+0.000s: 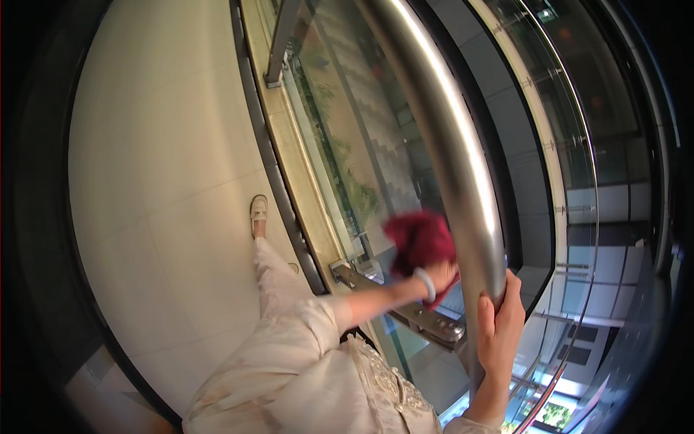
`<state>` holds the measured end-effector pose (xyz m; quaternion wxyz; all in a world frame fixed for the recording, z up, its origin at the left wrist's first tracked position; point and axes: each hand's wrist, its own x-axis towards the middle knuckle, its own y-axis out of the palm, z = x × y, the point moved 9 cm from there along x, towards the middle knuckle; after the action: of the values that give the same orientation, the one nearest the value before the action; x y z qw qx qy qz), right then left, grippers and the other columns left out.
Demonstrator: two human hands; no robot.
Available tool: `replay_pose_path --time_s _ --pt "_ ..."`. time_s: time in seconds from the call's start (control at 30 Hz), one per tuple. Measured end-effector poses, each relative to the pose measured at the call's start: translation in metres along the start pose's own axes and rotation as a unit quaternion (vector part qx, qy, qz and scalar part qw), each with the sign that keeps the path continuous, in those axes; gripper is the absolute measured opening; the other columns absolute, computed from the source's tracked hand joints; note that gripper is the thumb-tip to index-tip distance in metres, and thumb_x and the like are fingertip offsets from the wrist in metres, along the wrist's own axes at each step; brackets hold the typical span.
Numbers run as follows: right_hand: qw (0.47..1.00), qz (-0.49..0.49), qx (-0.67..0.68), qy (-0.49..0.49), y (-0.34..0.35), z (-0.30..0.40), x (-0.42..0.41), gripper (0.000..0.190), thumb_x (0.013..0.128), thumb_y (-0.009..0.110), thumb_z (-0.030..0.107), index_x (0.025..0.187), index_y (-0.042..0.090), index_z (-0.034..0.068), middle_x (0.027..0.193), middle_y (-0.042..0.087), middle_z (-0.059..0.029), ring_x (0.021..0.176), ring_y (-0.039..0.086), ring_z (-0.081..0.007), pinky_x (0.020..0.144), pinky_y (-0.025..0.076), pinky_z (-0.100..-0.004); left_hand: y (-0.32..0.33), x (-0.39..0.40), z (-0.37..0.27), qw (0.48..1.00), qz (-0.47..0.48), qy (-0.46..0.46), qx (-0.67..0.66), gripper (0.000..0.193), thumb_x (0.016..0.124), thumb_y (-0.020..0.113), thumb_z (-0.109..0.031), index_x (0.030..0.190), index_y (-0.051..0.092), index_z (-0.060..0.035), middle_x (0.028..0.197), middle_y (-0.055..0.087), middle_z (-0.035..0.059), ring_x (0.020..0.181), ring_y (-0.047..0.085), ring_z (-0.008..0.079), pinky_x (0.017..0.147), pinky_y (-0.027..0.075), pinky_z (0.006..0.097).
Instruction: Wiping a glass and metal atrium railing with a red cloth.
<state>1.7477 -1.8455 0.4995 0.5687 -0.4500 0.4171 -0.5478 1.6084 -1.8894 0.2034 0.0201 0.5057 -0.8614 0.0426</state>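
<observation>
A dark red cloth (420, 244) is bunched in my left hand (442, 275), which wears a pale bracelet (425, 284) at the wrist. Cloth and hand are blurred and lie just left of a thick, round metal handrail (455, 135), over the clear glass panel (347, 119) of the balustrade. Whether the cloth touches the glass or the rail, I cannot tell. My right hand (501, 331) rests around the near part of the handrail, thumb on its left side. Below my left forearm, a bolted metal bracket (434, 325) reaches toward the rail.
Pale floor tiles (162, 163) spread to the left, where my shoe (259, 209) stands beside a dark edge strip (265, 146). A second metal post (276, 54) rises farther along. Beyond the rail, a drop shows plants (358, 190), and another curved glass balustrade (585, 135) runs opposite.
</observation>
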Motion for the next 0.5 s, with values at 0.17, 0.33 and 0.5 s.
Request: replay_pose_path --time_s 0.17,0.33,0.5 --pt "1.000 0.003 0.006 0.014 -0.001 0.004 0.004 0.048 0.085 0.050 0.036 0.116 0.045 -0.001 0.091 0.056 -0.0206 0.080 0.054 -0.0356 0.072 0.042 -0.0398 -0.197 0.069 0.032 0.954 -0.166 0.023 0.247 0.063 0.092 0.031 -0.048 0.135 0.028 -0.0028 0.138 0.025 0.0282 0.127 0.024 0.0420 0.105 0.014 0.0526" --pt "1.000 0.008 0.006 0.007 0.004 0.005 0.006 0.048 0.086 0.049 0.036 0.116 0.044 -0.001 0.088 0.056 -0.0195 0.078 0.054 -0.0336 0.070 0.041 -0.0385 -0.236 0.009 0.081 0.812 -0.566 -0.118 -0.079 0.072 0.093 0.033 -0.043 0.132 0.017 0.0152 0.140 0.016 0.0313 0.133 0.015 0.0375 0.110 0.012 0.0414" --pt "1.000 -0.005 0.009 0.003 0.006 0.004 0.004 0.051 0.086 0.049 0.040 0.116 0.045 -0.001 0.092 0.057 -0.0199 0.083 0.055 -0.0346 0.074 0.042 -0.0389 -0.067 -0.062 0.127 0.828 -0.442 -0.288 -0.188 0.078 0.092 0.029 -0.048 0.134 0.011 0.0153 0.141 0.007 0.0336 0.134 0.009 0.0389 0.111 0.007 0.0401"
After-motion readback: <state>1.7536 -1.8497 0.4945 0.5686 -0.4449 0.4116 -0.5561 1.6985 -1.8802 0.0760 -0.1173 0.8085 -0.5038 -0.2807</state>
